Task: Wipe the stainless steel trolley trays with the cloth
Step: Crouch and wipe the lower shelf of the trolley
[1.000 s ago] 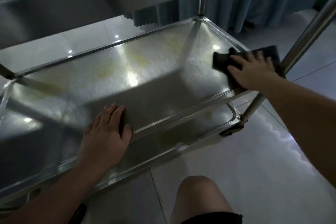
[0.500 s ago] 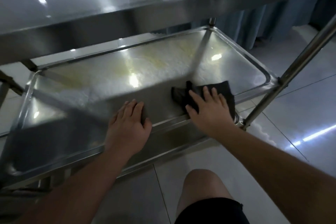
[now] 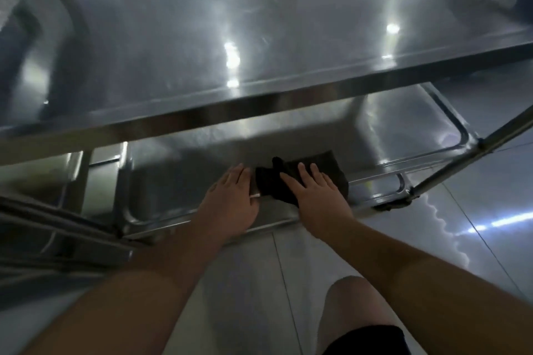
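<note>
Where right hand (image 3: 317, 199) presses, dark cloth (image 3: 277, 184) beneath (left hand (image 3: 230, 204) beside)

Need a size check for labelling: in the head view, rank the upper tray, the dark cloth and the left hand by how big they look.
1. Upper tray, by far the largest; it is also nearest the camera.
2. and 3. Cloth and left hand look alike; the right hand covers part of the cloth, so no ranking.

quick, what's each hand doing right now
Left hand: open, flat on the lower tray beside the cloth.
Right hand: open, pressing the cloth.
</note>
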Demonstrator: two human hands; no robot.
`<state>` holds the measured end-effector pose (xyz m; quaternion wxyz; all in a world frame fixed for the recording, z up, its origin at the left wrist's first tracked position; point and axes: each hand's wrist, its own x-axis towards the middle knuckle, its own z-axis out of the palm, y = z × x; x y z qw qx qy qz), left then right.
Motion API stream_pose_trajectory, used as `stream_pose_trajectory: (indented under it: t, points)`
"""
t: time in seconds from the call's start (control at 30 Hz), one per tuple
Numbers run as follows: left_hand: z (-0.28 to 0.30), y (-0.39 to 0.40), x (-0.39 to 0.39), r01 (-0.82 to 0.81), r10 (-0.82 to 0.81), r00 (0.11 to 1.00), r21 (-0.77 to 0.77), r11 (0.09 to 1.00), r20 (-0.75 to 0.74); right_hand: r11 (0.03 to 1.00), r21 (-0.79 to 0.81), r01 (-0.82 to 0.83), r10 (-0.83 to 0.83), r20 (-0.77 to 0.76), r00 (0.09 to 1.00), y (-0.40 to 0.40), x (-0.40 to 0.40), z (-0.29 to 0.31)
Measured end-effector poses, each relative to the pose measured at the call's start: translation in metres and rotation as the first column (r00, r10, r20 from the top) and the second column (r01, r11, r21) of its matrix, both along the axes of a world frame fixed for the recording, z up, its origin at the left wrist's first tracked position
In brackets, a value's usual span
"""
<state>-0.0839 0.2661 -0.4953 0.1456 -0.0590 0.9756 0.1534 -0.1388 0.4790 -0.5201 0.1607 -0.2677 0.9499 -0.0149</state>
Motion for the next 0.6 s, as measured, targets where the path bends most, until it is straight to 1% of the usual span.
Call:
stream_pose_trajectory:
  t: [0.07,0.13,0.23,0.3,0.4,0.47,0.6]
  points:
    - [0.015,-0.004,0.023,-0.012,0.013,0.999,-0.009,1.0,0.05,0.999,0.038,-0.014,0.011,0.076,0.997,-0.007,0.003,0.019]
    - [0.035,-0.007,0.048,-0.013,0.014,0.993,-0.011,1.0,0.12,0.999,0.036,-0.024,0.017,0.165,0.986,-0.013,0.01,0.042]
    - [0.076,-0.007,0.083,-0.059,0.06,0.969,-0.008,0.998,0.24,0.999,0.018,0.039,-0.042,0.309,0.95,-0.016,0.032,0.086]
    - [0.109,-0.003,0.104,-0.082,0.093,0.938,-0.046,0.996,0.333,0.994,0.069,0.09,-0.111,0.428,0.897,-0.015,0.056,0.118]
    - [0.165,0.006,0.137,-0.098,0.111,0.896,-0.052,0.994,0.43,0.98,0.194,0.049,-0.158,0.595,0.788,-0.007,0.093,0.171]
    - [0.205,0.015,0.155,-0.106,0.11,0.88,-0.036,0.994,0.462,0.981,0.189,0.051,-0.162,0.636,0.754,0.003,0.114,0.209]
    - [0.284,0.034,0.18,-0.097,0.096,0.862,-0.025,0.995,0.498,0.985,0.148,0.089,-0.164,0.633,0.757,0.023,0.139,0.293]
